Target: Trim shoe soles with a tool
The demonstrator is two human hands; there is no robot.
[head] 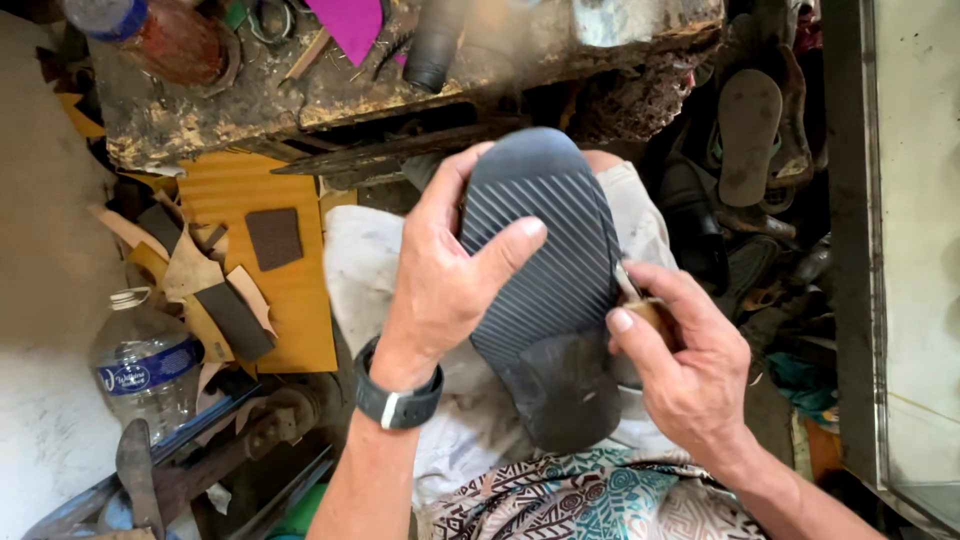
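Lap: patterned cloth [590, 495] in teal, white and black lies nearest the camera, with pale, stained shorts [470, 420] beyond it over the knees.
Shoe: a dark shoe [550, 280] lies sole-up on the lap, between the two hands, toe pointing away; the forepart is ribbed with diagonal lines, the heel smooth and scuffed.
Left hand: the left hand [445, 285] is wrapped around the shoe's left edge, thumb pressed across the ribbed sole, fingers curled over the far side; a dark wristwatch [398, 400] sits on the wrist.
Right hand: the right hand [685, 365] pinches a small tool with a light wooden handle [655, 315], its thin tip touching the sole's right edge.
Floor, left: a clear plastic water bottle [145, 365] with a blue label stands near a rusty iron tool [240, 440]; orange sheet material [290, 320] carries dark rubber offcuts [273, 237] and tan leather scraps [180, 270].
Floor, right: worn sandals and shoes [750, 135] are heaped in shadow beside a pale wall panel [915, 230].
Bench: farthest off, a crusted, glue-stained wooden workbench [330, 95] holds a reddish bottle [175, 40], a magenta scrap [350, 25] and a dark cone-shaped object [432, 45].
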